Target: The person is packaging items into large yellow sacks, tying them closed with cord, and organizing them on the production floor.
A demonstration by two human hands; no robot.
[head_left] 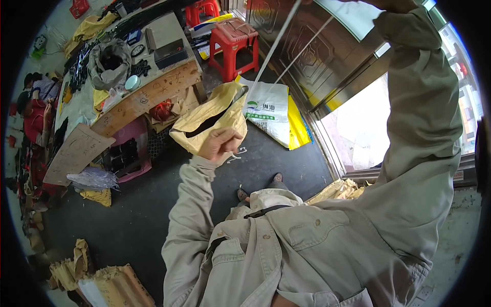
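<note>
My left hand (pixel 220 145) is closed in a fist at the near edge of a yellow sack (pixel 204 140), gripping its rim. The sack's mouth gapes, showing a dark inside. From its far corner a thin white cord (pixel 276 43) runs up past the top of the view. My right arm is raised high, and my right hand (pixel 399 5) is cut off by the upper edge, so its fingers are hidden. Beyond the sack, a white and yellow printed bag (pixel 271 105) lies flat on the floor.
To the left stands a cluttered wooden table (pixel 148 94) with a grey plastic bag (pixel 110 61) on it. A red stool (pixel 234 48) is ahead, and a dark panelled door (pixel 302 51) on the right. Stacked brown sacks (pixel 117 286) lie lower left. People (pixel 38 110) sit far left.
</note>
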